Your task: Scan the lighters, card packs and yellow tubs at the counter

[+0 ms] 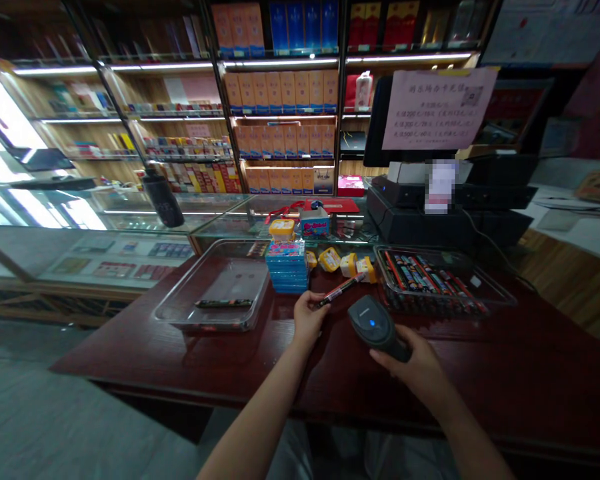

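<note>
The left hand [307, 319] pinches a thin snack stick [341, 290]; the right hand [420, 370] grips a black scanner [375, 325] just beside it, over the red table [180, 360].

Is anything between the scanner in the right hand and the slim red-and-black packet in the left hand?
Nothing visible. The barcode scanner, gripped by the right hand, sits just below and right of the slim packet pinched in the left hand; only bare wooden counter shows in the gap between them.

tray [215, 293] L on counter [180, 360], box stack [286, 270] mid, pen tray [435, 277] R, register [445, 207] behind
</note>
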`<state>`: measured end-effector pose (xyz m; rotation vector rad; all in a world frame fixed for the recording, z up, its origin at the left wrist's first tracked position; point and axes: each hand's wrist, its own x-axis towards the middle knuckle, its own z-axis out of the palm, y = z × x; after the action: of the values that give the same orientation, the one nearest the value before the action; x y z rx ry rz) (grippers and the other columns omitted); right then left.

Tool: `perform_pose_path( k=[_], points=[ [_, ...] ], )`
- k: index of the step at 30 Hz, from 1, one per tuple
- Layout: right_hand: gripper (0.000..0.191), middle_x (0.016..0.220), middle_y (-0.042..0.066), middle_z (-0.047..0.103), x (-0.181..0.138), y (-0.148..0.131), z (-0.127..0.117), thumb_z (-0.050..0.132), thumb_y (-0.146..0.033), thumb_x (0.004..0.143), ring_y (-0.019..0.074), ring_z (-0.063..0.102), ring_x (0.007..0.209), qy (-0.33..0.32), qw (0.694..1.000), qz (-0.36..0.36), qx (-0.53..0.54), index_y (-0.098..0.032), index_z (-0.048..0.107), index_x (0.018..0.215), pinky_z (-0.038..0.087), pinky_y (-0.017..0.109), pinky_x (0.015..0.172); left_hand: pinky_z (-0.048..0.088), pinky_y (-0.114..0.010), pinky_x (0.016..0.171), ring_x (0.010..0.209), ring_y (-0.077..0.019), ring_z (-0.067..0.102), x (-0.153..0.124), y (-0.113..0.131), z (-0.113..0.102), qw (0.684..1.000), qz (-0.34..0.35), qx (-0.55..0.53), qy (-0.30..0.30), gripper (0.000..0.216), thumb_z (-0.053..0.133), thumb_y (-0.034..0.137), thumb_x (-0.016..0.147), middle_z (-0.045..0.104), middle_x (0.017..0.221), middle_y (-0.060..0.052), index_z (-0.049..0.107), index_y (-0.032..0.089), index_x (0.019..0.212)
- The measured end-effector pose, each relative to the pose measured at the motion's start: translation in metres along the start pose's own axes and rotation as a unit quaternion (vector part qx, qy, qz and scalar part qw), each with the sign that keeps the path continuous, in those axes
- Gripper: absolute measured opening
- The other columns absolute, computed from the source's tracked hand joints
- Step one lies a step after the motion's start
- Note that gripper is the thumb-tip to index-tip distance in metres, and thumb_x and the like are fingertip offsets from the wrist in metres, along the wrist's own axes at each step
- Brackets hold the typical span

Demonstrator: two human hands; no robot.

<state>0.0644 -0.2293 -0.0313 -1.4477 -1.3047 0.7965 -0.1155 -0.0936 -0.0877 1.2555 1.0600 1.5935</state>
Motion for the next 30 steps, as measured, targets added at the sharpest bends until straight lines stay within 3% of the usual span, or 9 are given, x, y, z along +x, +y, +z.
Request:
perform_pose_path(
  k=[2, 4, 15, 23, 25, 27, 30],
  points=[
    [0.046, 0.061, -0.003, 0.062, -0.004, -0.002, 0.005, 0.071, -0.045, 0.060, 0.0129, 0.053, 0.047, -0.024, 0.997, 0.053, 0.045, -0.017, 0.062, 0.096, 0.043, 0.025, 0.044, 0.048, -0.030, 0.076, 0.079, -0.0165, 0.062, -0.001, 0.000, 0.000, 1.000, 0.000, -0.003, 0.001, 0.021, 0.072, 0.015, 0.055, 0.065, 0.080, -0.003, 0.055, 0.016, 0.068],
    [0.047, 0.053, -0.007, 0.054, -0.007, -0.001, 0.008, 0.072, -0.046, 0.060, 0.0088, 0.044, 0.039, -0.034, 0.993, 0.088, 0.067, -0.017, 0.061, 0.096, 0.035, 0.022, 0.037, 0.047, -0.031, 0.077, 0.079, -0.0162, 0.062, -0.002, 0.001, 0.000, 1.000, 0.001, -0.001, 0.004, 0.021, 0.071, 0.014, 0.056, 0.065, 0.080, -0.003, 0.055, 0.016, 0.069],
    [0.043, 0.048, -0.008, 0.049, -0.011, 0.000, 0.010, 0.070, -0.047, 0.063, 0.0078, 0.042, 0.038, -0.050, 0.992, 0.092, 0.067, -0.017, 0.061, 0.092, 0.034, 0.020, 0.036, 0.048, -0.032, 0.078, 0.081, -0.0173, 0.063, -0.002, 0.002, 0.001, 0.999, 0.023, 0.005, 0.023, 0.019, 0.069, 0.014, 0.056, 0.065, 0.081, -0.002, 0.054, 0.017, 0.067],
    [0.041, 0.053, -0.007, 0.052, -0.013, 0.002, 0.010, 0.067, -0.050, 0.065, 0.0082, 0.043, 0.038, -0.055, 0.992, 0.096, 0.065, -0.018, 0.058, 0.089, 0.033, 0.020, 0.035, 0.047, -0.031, 0.078, 0.081, -0.0166, 0.062, -0.001, -0.001, 0.000, 0.999, 0.026, -0.003, 0.018, 0.019, 0.069, 0.015, 0.057, 0.064, 0.081, -0.003, 0.053, 0.017, 0.068],
    [0.040, 0.061, -0.003, 0.060, -0.012, 0.000, 0.005, 0.067, -0.048, 0.066, 0.0118, 0.052, 0.046, -0.060, 0.995, 0.070, 0.027, -0.018, 0.060, 0.092, 0.040, 0.023, 0.040, 0.047, -0.031, 0.079, 0.082, -0.0165, 0.062, -0.001, -0.001, -0.001, 0.999, 0.027, -0.006, 0.019, 0.020, 0.069, 0.015, 0.056, 0.064, 0.081, -0.003, 0.053, 0.017, 0.068],
    [0.038, 0.080, 0.003, 0.068, -0.009, -0.003, 0.000, 0.066, -0.045, 0.068, 0.0179, 0.063, 0.066, -0.053, 0.997, 0.016, -0.055, -0.019, 0.061, 0.096, 0.049, 0.028, 0.056, 0.047, -0.032, 0.080, 0.082, -0.0166, 0.062, 0.000, -0.001, -0.001, 0.999, 0.029, -0.007, 0.019, 0.020, 0.069, 0.015, 0.056, 0.064, 0.081, -0.003, 0.053, 0.017, 0.068],
    [0.036, 0.090, 0.006, 0.072, -0.001, -0.002, -0.008, 0.063, -0.045, 0.073, 0.0246, 0.066, 0.084, 0.002, 0.970, -0.050, -0.240, -0.023, 0.063, 0.102, 0.048, 0.033, 0.069, 0.047, -0.031, 0.080, 0.082, -0.0165, 0.062, -0.001, 0.001, -0.001, 0.999, 0.032, -0.022, 0.015, 0.021, 0.071, 0.015, 0.057, 0.065, 0.081, -0.003, 0.055, 0.016, 0.069]
  ],
)
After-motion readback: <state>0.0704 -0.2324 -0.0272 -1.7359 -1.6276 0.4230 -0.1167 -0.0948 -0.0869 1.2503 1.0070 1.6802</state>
